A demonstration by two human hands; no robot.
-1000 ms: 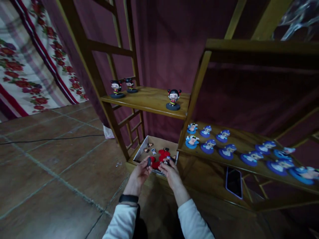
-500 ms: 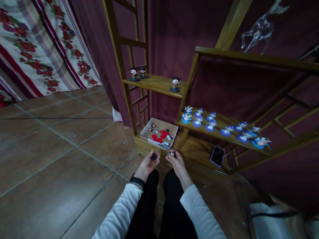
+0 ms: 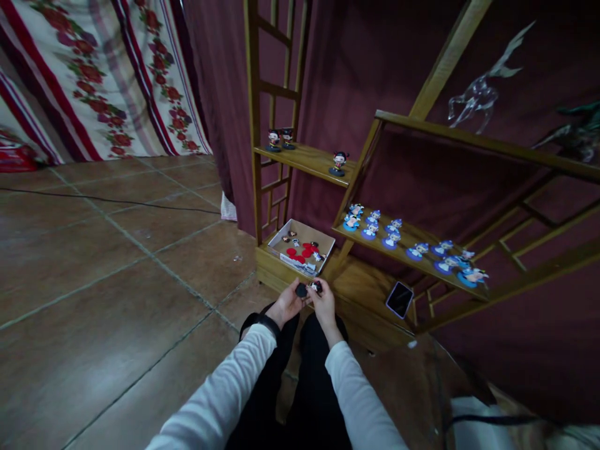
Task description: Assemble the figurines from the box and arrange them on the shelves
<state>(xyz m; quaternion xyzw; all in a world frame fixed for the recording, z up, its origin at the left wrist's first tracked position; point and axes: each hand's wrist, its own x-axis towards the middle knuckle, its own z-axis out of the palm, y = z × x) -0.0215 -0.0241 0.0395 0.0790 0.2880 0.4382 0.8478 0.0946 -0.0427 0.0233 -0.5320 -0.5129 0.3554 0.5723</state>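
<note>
My left hand (image 3: pixel 287 304) is closed on a round black base (image 3: pixel 301 290), gripped by its edge. Between the fingers of my right hand (image 3: pixel 324 306) is a small figurine (image 3: pixel 314 287) with dark hair and a pale face. The two pieces are side by side, close together; whether they touch, I cannot tell. Just beyond my hands, a shallow cardboard box (image 3: pixel 277 245) holds red discs (image 3: pixel 307 250) and several small figurine parts. Three dark-haired figurines on black bases stand on the shelf above, one of them (image 3: pixel 338 162) at its right end.
On the lower right shelf stand several blue and purple figurines (image 3: pixel 392 237). A phone or tablet (image 3: pixel 400 300) lies on the wooden cabinet base. A clear glass deer (image 3: pixel 478 97) stands on the upper shelf (image 3: pixel 450 139). A black cable (image 3: pixel 117 201) crosses the tiled floor at left.
My hands have come together, bringing the black base and the figurine side by side. The camera view has shifted a little, moving the shelves' left part rightward in the picture.
</note>
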